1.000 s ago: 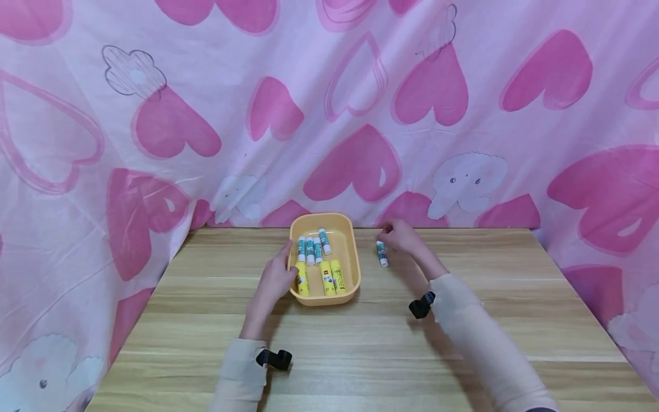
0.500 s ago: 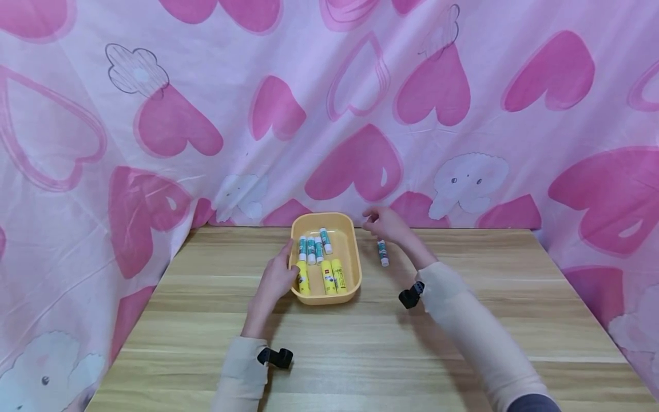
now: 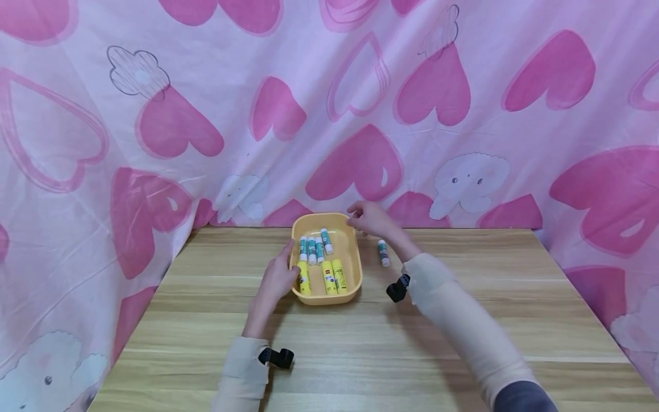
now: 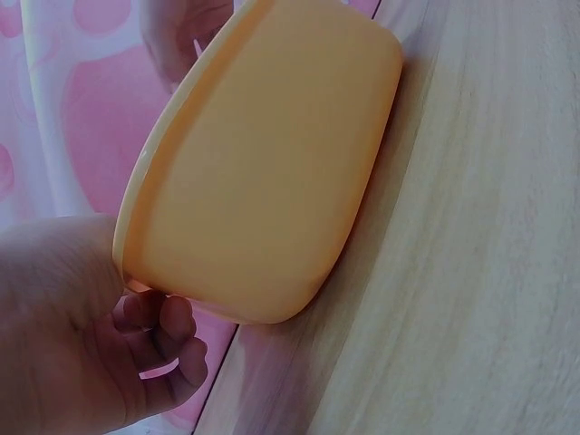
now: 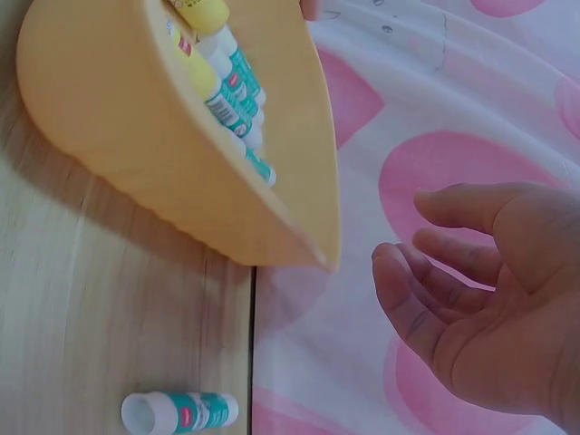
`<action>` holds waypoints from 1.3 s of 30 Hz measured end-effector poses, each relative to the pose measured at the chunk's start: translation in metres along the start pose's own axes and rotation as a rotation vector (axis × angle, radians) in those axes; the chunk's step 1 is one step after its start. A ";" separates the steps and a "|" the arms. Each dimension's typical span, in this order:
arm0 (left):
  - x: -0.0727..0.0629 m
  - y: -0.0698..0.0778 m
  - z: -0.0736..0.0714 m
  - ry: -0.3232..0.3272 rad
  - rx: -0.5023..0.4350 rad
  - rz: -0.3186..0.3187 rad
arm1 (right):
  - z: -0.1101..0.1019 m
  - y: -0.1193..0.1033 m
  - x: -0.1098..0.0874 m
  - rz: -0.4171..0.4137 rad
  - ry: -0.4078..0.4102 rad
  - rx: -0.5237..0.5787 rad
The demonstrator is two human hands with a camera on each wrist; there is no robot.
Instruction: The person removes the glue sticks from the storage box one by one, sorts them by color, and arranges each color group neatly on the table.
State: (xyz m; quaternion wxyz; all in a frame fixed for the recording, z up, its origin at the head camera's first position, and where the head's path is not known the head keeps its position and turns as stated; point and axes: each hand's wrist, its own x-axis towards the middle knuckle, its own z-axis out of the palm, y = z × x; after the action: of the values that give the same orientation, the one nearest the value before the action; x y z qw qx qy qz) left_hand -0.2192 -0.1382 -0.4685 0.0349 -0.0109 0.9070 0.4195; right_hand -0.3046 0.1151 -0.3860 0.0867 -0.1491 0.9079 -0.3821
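A yellow-orange plastic tray (image 3: 327,300) stands near the table's back edge. My left hand (image 3: 278,277) grips its left rim; in the left wrist view the fingers curl beneath the rim. Several teal-and-white glue sticks (image 3: 312,250) lie in its back half, with yellow glue sticks (image 3: 328,278) in front of them. My right hand (image 3: 373,219) hovers at the tray's far right corner. In the right wrist view its fingers (image 5: 399,281) are loosely bent, with nothing between them and the tray wall close by. One teal-and-white glue stick (image 5: 186,412) lies on the table right of the tray.
The wood-grain table (image 3: 329,355) ends at a pink heart-print cloth (image 3: 355,166) that hangs right behind the tray. Black wrist cameras sit on both cuffs, the left camera (image 3: 276,358) and the right camera (image 3: 398,288).
My right hand has moved left and back, from above the loose glue stick to the tray's far right corner. The left hand, tray and glue sticks stay in place.
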 end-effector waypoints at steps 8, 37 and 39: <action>0.001 0.000 0.001 -0.008 0.002 -0.021 | 0.009 -0.014 0.010 0.028 -0.029 0.010; 0.002 -0.001 0.000 0.022 0.002 0.016 | 0.057 -0.027 0.049 0.249 -0.271 0.075; 0.002 -0.001 0.001 0.019 -0.002 0.012 | 0.059 -0.024 0.052 0.265 -0.278 0.054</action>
State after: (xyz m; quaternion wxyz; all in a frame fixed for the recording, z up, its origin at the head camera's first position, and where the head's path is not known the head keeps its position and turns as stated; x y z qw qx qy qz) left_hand -0.2213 -0.1377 -0.4699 0.0236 -0.0095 0.9070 0.4203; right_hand -0.3322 0.0421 -0.4122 0.2647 -0.0772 0.8883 -0.3674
